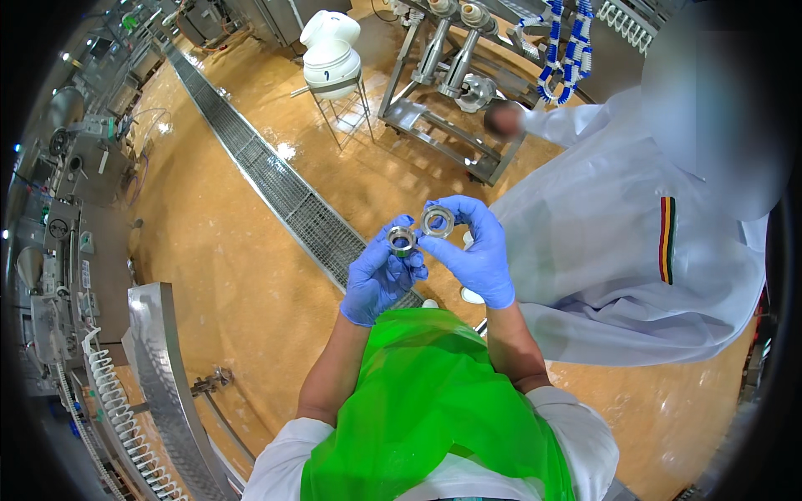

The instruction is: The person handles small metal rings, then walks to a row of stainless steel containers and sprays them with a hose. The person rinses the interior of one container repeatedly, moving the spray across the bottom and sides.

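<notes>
And here they are, 2 shiny rings held up side by side, just right of the near end of the long grey metal floor drain grate (276, 188)! The small thick-walled silver metal ring (402, 252) is pinched in the fingers of the blue-gloved left hand (373, 275). Just beside it, a touch farther from the body, the wider pale silver ring (437, 235) is gripped between thumb and fingers of the blue-gloved right hand (480, 255). Do the 2 rings touch? From here I cannot tell.

On the near side of the grate, there's the bright green apron (434, 392) over white sleeves (576, 426). Right of the grate, a co-worker in a long white coat (601, 250) with a striped red, yellow and green band (667, 240) reaches out, the hand a blur, near a low steel frame (439, 138) bearing 2 metal cylinders. Between that frame and the grate, a rounded white vessel (332, 65) perches on a thin wire stand (344, 113). And left of the grate: a tilted steel panel (159, 359), a white coiled hose (117, 401) and a row of grey machines (92, 184)!
</notes>
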`<state>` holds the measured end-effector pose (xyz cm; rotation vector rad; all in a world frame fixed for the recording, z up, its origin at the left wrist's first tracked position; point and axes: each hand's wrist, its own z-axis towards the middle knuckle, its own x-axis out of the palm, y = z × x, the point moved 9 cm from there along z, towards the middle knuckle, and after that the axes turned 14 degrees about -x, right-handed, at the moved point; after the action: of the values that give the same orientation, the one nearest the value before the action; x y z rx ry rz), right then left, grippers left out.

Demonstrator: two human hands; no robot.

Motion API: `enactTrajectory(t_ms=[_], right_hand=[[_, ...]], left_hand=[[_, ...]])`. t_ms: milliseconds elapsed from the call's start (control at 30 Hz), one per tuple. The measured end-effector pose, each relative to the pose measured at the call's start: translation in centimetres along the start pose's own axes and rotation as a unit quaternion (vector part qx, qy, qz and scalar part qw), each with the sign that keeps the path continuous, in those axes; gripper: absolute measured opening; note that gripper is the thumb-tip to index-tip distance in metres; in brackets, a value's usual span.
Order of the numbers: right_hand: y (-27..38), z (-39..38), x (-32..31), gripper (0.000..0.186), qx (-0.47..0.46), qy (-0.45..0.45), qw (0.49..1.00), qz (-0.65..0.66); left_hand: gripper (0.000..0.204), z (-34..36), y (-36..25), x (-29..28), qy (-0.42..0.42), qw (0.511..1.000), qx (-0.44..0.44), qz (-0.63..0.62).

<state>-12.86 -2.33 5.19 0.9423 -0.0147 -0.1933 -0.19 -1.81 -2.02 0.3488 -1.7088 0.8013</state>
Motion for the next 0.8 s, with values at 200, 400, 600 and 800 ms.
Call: enactTrajectory(t_ms=[200,400,600,800], right_hand=[[0.5,-0.3,0.7,0.043,-0.006,0.022,1.000,0.011],[1.0,-0.4,1.3,0.045,-0.016,0.051,0.999,0.002],[0.6,-0.2,1.2,0.045,-0.015,0.015,1.000,0.012],[0.7,0.0,0.9,0.045,-0.010,0.011,1.000,0.020]], left_hand=[[0.048,-0.3,0.6,0.3,0.048,0.998,-0.022,-0.014],[0.052,-0.3,0.7,-0.1,0.048,0.998,-0.027,-0.036],[0.051,0.0,0.8,-1.1,-0.001,0.999,-0.033,-0.042],[0.055,0.3,0.7,-0.6,0.038,0.996,-0.034,-0.072]])
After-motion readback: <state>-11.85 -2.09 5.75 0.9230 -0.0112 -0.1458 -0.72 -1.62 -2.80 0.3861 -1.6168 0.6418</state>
